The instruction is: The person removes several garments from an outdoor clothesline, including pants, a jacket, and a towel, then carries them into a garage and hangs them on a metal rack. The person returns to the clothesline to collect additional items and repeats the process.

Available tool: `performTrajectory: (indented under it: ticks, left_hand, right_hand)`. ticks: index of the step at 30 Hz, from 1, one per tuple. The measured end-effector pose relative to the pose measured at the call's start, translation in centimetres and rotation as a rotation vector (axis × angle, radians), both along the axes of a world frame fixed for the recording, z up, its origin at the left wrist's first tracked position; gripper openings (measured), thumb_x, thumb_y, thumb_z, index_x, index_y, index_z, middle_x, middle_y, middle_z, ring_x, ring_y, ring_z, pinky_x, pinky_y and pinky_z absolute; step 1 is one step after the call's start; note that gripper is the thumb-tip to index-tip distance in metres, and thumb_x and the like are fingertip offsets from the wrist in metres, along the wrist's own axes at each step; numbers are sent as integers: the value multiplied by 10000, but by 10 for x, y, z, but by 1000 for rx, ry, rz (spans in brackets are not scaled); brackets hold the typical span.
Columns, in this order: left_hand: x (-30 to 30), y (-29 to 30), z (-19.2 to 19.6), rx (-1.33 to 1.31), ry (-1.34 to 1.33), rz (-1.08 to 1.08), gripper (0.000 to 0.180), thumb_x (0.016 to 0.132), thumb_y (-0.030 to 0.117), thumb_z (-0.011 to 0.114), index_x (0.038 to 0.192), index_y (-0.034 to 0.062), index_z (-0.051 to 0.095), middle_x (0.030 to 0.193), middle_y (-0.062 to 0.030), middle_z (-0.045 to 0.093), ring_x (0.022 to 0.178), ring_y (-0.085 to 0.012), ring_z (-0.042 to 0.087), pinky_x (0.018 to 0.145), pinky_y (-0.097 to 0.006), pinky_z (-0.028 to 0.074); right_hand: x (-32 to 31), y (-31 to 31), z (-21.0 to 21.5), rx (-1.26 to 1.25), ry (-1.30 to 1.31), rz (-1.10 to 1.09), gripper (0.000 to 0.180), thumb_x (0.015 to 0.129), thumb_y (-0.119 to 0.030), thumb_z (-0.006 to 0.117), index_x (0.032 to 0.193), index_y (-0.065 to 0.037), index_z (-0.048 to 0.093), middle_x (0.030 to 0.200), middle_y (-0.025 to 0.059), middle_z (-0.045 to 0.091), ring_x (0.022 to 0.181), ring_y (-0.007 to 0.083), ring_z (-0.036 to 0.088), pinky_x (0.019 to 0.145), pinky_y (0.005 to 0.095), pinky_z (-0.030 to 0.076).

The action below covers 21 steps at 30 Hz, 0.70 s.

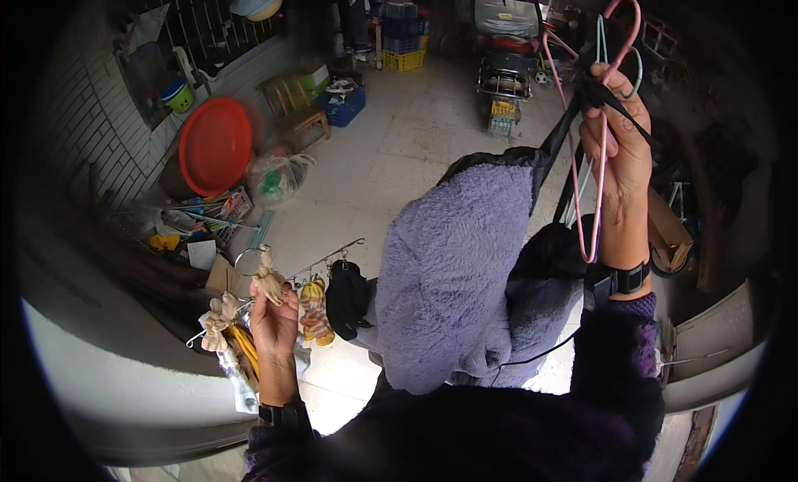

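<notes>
My right hand (619,137) is raised at the right, fingers closed round a pink hanger (600,208), a pale blue hanger (639,71) and some black straps. From those straps hangs a fluffy grey-purple garment or cover (453,258) with black edging; its lower part is bunched up. At the lower left, my left hand (274,320) is closed on a knotted beige cloth (268,284) beside a metal clip rack (337,251). Clipped along the rack are striped orange-and-white socks (316,312) and a black cloth piece (347,297). Another beige cloth bundle (219,320) sits at its left end.
A red basin (214,146) leans by the left wall near a wooden chair (295,108) and a blue crate (344,108). Plastic bags (281,179) and clutter lie below them. Farther back stand a parked scooter (504,71) and stacked crates (404,60). A person's legs (356,21) show there.
</notes>
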State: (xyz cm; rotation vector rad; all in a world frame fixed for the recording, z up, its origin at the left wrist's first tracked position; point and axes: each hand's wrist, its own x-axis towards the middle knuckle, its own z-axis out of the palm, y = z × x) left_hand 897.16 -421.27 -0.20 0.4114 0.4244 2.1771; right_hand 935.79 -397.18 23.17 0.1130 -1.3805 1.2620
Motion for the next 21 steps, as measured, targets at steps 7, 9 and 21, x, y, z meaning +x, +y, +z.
performTrajectory:
  ticks: [7,9,21]
  left_hand:
    - [-50,38,5,144,7,-164,356,901,86,549,1246,22,488,1226,-107,526,1054,-225,515,938,-362,440]
    - [-48,40,6,236,110,-313,361,915,83,526,1263,4,469,1226,-102,524,1049,-224,510,948,-356,438]
    - [-2,49,-5,355,292,-239,377,947,126,473,1287,-28,421,1229,-140,518,1057,-245,532,944,-371,441]
  right_hand:
    - [-4,-3,28,40,10,481,394,825,-46,646,1181,27,493,648,12,499,402,45,349,357,180,297]
    - [6,-22,38,-82,38,383,422,828,-63,650,1200,32,477,654,16,492,405,48,362,354,180,304]
    - [33,-48,51,305,87,803,472,854,-106,635,1251,20,414,676,17,499,414,61,403,347,198,323]
